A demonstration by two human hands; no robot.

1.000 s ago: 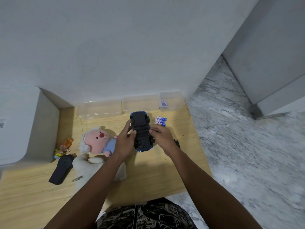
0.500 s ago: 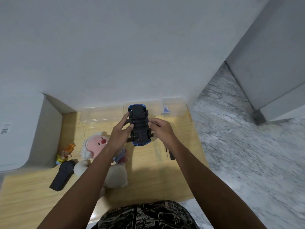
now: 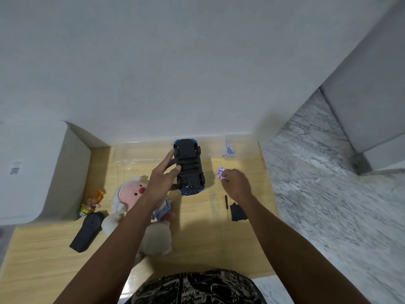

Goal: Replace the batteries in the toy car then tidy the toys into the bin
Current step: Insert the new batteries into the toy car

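Wooden table [image 3: 197,238] bearing a plush [image 3: 131,194]. Upturned car [image 3: 190,167], above the table's far middle, gripped along its left side by the left hand [image 3: 163,181]. Right hand [image 3: 235,184], fingertips pinching batteries [image 3: 220,173] right of the car.

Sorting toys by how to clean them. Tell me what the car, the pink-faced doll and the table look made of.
Toy car: hard moulded plastic by the look, matt black underside, glossy blue body edge.
Pink-faced doll: soft plush fabric, fuzzy white trim, no sheen.
Table: pale wood or wood-look laminate, with visible grain lines and a light reflection near the front edge; which one cannot be told.
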